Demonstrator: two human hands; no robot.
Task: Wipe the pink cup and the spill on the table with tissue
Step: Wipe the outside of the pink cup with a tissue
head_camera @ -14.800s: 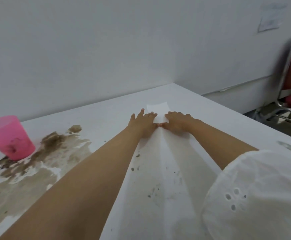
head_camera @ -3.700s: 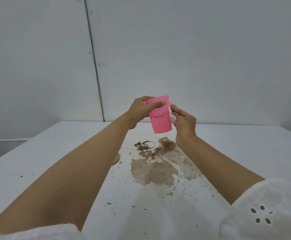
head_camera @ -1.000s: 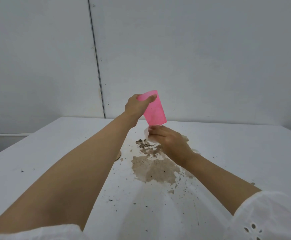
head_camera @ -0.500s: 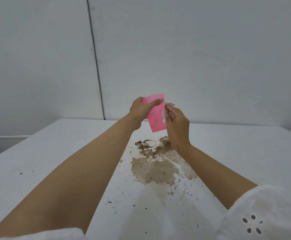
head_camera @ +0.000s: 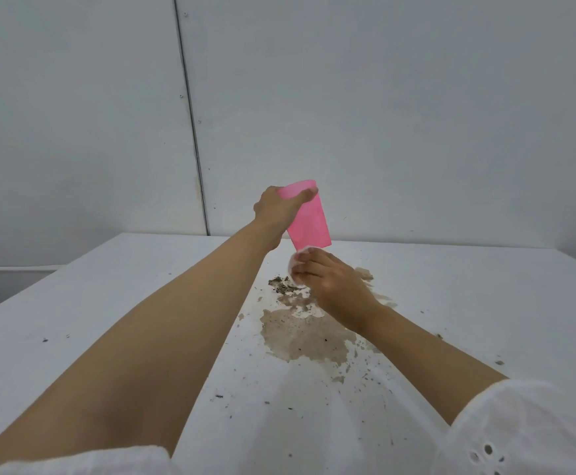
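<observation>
— Pink plastic first: how is the left grip (head_camera: 279,209) set?
— Curled round the rim of the pink cup (head_camera: 308,221), thumb laid across the mouth. The cup is held clear of the worktop (head_camera: 108,303), tilted with its base downward, above the far end of the spill (head_camera: 305,337).
— And the right grip (head_camera: 327,279)?
— Fingers curled on a wad of white tissue (head_camera: 295,267), which meets the cup's base from below. Whether it presses or merely touches, I cannot tell.
— Step in hand?
— In my judgement, wiping the cup at its bottom. The near wall shows no obvious dirt; the far side is hidden.
— Outstanding?
— The brown spill lies unwiped on the worktop, with dark grit (head_camera: 283,287) at its far edge and specks scattered nearer the person.
— Next move?
— Finish the base and set the cup down well apart from the wet patch. Then draw the tissue across the spill, working inward from the edges. One wad may saturate, and soaked tissue tears.
</observation>
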